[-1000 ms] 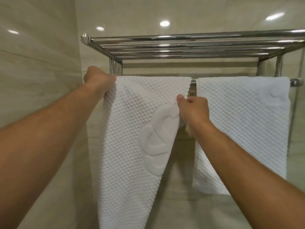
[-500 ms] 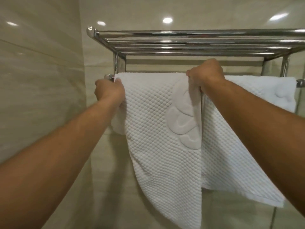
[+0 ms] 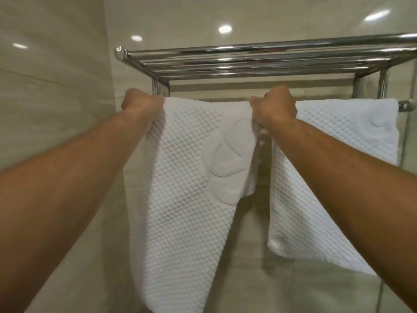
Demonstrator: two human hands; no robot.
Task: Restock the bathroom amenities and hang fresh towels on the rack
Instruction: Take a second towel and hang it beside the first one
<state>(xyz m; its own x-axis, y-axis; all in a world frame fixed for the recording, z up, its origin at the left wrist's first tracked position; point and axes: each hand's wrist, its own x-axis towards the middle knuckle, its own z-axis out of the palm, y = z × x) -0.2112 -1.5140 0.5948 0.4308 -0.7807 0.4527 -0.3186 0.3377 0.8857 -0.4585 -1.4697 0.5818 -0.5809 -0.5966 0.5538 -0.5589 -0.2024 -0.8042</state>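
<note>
A white waffle-textured towel [image 3: 185, 181] with an embossed logo hangs over the lower bar of a chrome towel rack [image 3: 259, 57]. My left hand [image 3: 141, 103] is closed on the towel's top left corner at the bar. My right hand [image 3: 274, 105] grips its top right corner at about the same height. The towel's front flap hangs down at a slant, longer on the left. A second white towel [image 3: 316, 177] hangs on the same bar to the right, partly hidden behind my right forearm.
Glossy beige tiled walls close in on the left and behind the rack. The rack's upper shelf of chrome tubes sits just above my hands. The bar's right end [image 3: 406, 106] sticks out by a glass panel edge at the far right.
My right hand went from mid-towel up to the bar, carrying the towel's right corner with it. My left hand dipped, then returned to bar height. The towel top now lies spread along the bar.
</note>
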